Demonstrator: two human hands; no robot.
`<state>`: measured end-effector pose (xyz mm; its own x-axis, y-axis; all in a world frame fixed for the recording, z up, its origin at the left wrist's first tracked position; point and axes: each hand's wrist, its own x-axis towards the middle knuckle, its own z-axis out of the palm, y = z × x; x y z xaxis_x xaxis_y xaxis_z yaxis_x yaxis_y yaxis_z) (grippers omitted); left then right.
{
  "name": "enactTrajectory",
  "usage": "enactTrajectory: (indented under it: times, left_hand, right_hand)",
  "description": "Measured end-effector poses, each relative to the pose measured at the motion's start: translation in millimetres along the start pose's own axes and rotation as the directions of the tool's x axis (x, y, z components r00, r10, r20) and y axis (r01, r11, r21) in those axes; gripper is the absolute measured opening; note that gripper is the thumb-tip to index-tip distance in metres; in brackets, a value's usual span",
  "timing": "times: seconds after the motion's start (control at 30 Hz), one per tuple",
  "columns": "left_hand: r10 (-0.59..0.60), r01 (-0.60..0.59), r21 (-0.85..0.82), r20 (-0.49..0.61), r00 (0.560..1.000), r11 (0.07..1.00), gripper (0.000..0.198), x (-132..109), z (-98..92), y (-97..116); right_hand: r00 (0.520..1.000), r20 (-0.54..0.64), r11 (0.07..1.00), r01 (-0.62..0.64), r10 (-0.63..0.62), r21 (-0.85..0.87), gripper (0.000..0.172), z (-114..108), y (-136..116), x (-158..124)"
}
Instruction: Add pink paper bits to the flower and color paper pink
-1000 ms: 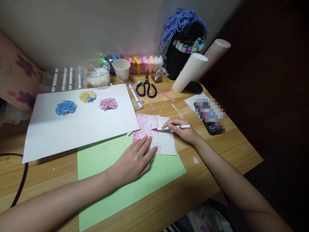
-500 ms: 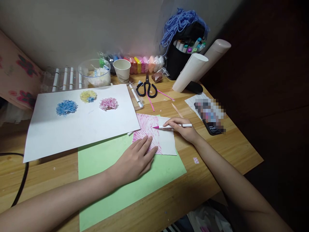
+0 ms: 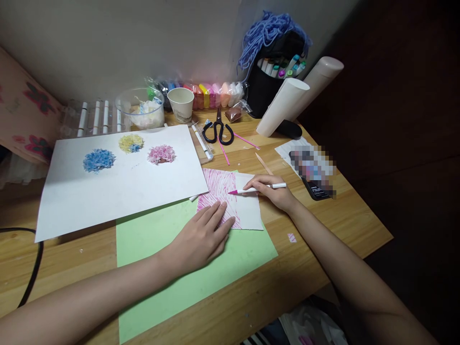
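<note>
My right hand [image 3: 271,190] grips a white marker [image 3: 247,190] with a pink tip, which points left onto a small sheet of white paper [image 3: 250,211]. Pink strokes cover the left part of that sheet. Fingers spread, my left hand [image 3: 208,235] lies flat over the sheet's lower left corner and the green paper [image 3: 154,282] beneath. Partly over the green paper rests a large white sheet [image 3: 118,196] bearing blue [image 3: 99,160], yellow [image 3: 130,143] and pink [image 3: 162,154] clusters of paper bits.
Black-handled scissors [image 3: 218,129], a paper cup [image 3: 180,105] and a clear bowl [image 3: 140,112] stand behind the sheets. A black pen holder [image 3: 264,91] and a white tube [image 3: 282,108] are at the back right. To the right lies a phone [image 3: 318,190], and a pencil [image 3: 264,164] is nearer.
The pink marker tip has shifted very slightly down and right on the small sheet. My left hand stays in place.
</note>
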<state>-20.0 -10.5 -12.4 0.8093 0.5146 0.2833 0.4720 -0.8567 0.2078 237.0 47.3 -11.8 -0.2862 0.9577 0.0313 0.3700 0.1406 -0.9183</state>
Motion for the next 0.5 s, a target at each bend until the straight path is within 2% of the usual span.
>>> enactTrajectory:
  times: [0.1, 0.27, 0.37, 0.5]
  left_hand:
    - [-0.009, 0.009, -0.015, -0.001, 1.0, 1.0, 0.037, -0.2, 0.3, 0.0]
    - [-0.01, 0.01, -0.024, -0.009, 1.0, 1.0, 0.037, 0.0, 0.9, -0.1]
    - [-0.006, 0.006, -0.016, -0.005, 1.0, 1.0, 0.037, 0.5, 0.2, -0.1]
    - [0.003, -0.004, 0.011, 0.006, 1.0, 1.0, 0.037, 0.6, -0.5, -0.3]
  right_hand:
    - [0.999, -0.054, 1.0, -0.007, 0.007, 0.001, 0.029, 0.2, 0.2, 0.1]
    - [0.999, -0.013, 0.998, -0.038, 0.038, 0.044, 0.032, -0.3, 0.7, -0.5]
    - [0.997, -0.062, 0.997, -0.032, 0.037, 0.068, 0.032, -1.0, 0.2, -0.9]
    - [1.0, 0.008, 0.997, -0.025, 0.024, 0.071, 0.033, -1.2, -1.8, -1.3]
